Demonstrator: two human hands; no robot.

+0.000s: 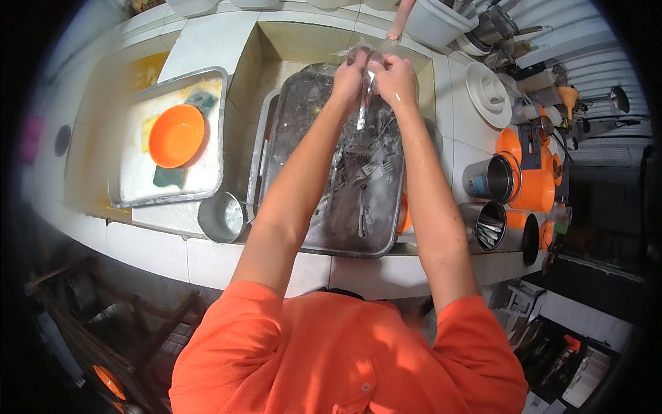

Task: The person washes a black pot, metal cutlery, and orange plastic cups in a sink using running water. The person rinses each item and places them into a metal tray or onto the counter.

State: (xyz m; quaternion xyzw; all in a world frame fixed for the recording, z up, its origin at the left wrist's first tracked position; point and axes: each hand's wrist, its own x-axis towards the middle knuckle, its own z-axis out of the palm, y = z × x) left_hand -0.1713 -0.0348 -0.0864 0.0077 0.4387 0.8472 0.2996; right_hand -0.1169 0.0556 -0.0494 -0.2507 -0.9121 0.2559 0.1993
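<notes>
Up by the far wall of a tiled sink, my left hand point(349, 80) and my right hand point(396, 80) are close together under water running from a pink hose point(401, 19). Both grip shiny metal cutlery point(367, 93); fingers and splashing water hide its exact shape and number. Below them lies a dark, wet rectangular tray point(300, 129) set over the sink. Several loose pieces of cutlery are scattered on it, among them a fork point(364, 172) and another utensil point(361, 212) near the front.
Left of the sink, a metal tray point(223, 129) of suds holds an orange bowl point(176, 135) and green scouring pads point(168, 177). A metal pot point(222, 217) stands at the counter edge. To the right are a cutlery-filled metal container point(483, 226), white plates point(478, 111) and orange containers point(532, 190).
</notes>
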